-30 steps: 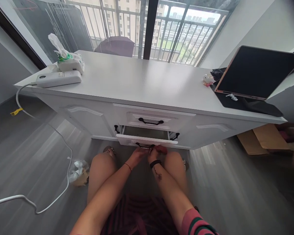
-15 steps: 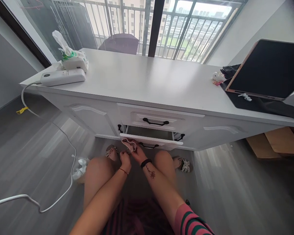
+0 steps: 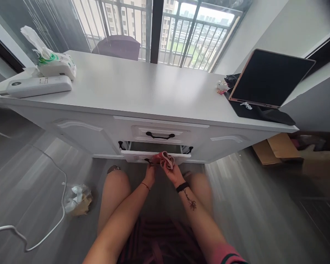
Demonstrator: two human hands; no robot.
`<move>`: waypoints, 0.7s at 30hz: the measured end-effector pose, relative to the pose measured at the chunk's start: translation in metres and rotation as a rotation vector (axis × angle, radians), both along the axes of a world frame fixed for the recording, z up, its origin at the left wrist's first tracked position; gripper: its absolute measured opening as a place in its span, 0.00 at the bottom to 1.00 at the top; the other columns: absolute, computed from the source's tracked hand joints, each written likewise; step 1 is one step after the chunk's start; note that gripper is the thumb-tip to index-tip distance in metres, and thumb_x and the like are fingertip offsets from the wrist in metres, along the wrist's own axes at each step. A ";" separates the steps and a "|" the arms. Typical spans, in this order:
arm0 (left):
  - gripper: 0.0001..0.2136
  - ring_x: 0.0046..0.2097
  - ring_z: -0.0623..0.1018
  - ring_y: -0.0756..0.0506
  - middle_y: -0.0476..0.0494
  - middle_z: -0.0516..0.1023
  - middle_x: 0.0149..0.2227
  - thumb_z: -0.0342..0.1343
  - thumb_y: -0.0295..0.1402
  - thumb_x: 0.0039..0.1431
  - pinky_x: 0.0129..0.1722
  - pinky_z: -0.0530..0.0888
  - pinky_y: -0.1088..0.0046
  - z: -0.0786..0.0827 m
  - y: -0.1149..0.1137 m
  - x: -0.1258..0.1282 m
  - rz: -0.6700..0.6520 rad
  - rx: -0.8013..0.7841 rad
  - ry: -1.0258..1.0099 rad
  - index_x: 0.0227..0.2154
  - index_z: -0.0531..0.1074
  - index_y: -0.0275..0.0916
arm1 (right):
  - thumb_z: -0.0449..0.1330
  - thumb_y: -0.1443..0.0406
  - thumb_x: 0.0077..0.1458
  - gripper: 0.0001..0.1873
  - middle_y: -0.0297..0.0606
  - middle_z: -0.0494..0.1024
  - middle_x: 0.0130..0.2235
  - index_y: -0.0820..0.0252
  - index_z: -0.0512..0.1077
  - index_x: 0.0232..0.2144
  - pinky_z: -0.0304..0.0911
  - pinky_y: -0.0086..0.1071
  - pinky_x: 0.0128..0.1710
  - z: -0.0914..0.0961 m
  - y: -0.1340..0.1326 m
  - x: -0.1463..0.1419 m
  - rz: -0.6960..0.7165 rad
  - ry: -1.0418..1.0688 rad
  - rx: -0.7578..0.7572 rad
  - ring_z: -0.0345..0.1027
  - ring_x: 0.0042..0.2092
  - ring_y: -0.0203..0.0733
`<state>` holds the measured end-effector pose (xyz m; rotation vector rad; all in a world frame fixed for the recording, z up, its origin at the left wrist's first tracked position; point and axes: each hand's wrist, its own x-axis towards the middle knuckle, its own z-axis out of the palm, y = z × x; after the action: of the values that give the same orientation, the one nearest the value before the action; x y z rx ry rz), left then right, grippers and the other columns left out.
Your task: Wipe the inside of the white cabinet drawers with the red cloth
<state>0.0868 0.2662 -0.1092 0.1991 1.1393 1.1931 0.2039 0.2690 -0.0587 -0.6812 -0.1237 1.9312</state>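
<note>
Below the desk [image 3: 143, 88] at mid-frame, with tissues [image 3: 53, 62] upper left, my right hand [image 3: 172, 171] grips a pink cloth [image 3: 165, 158] over the open drawer [image 3: 154, 156], my left hand [image 3: 150, 170] pinching its edge.

Desk [image 3: 143, 91]: white — tissue pack [image 3: 53, 64], white device [image 3: 35, 86] at left
Right end: tablet [image 3: 269, 79] on dark mat [image 3: 264, 113] — small trinket [image 3: 222, 87]

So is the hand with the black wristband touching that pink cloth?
Touching. The head view shows the right hand with its fingers wrapped around the bunched pink cloth, held just in front of the open bottom drawer.
</note>
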 end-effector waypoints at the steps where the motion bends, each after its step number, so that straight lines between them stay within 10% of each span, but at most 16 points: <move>1: 0.11 0.38 0.77 0.44 0.43 0.76 0.34 0.58 0.24 0.49 0.47 0.71 0.62 -0.001 0.001 0.003 0.012 -0.019 0.004 0.36 0.68 0.39 | 0.60 0.66 0.52 0.06 0.37 0.76 0.38 0.59 0.73 0.35 0.73 0.25 0.34 0.003 -0.001 0.013 -0.046 0.008 -0.030 0.70 0.40 0.34; 11: 0.05 0.36 0.75 0.50 0.48 0.73 0.33 0.56 0.27 0.56 0.51 0.69 0.68 -0.003 0.018 0.014 0.151 -0.001 0.020 0.30 0.64 0.42 | 0.58 0.68 0.52 0.05 0.33 0.79 0.37 0.54 0.74 0.30 0.73 0.25 0.33 0.010 0.010 0.113 -0.511 -0.138 -0.110 0.72 0.37 0.33; 21: 0.12 0.34 0.76 0.50 0.55 0.72 0.29 0.61 0.30 0.52 0.50 0.70 0.63 -0.013 0.059 0.017 0.126 0.057 -0.021 0.29 0.60 0.45 | 0.58 0.68 0.48 0.05 0.39 0.81 0.36 0.59 0.73 0.30 0.70 0.42 0.49 -0.004 0.023 0.121 -0.610 -0.271 -0.073 0.75 0.43 0.44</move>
<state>0.1042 0.3256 -0.1223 0.1595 1.1131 1.3369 0.3249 0.2920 -0.0626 -0.9068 -0.0080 1.2611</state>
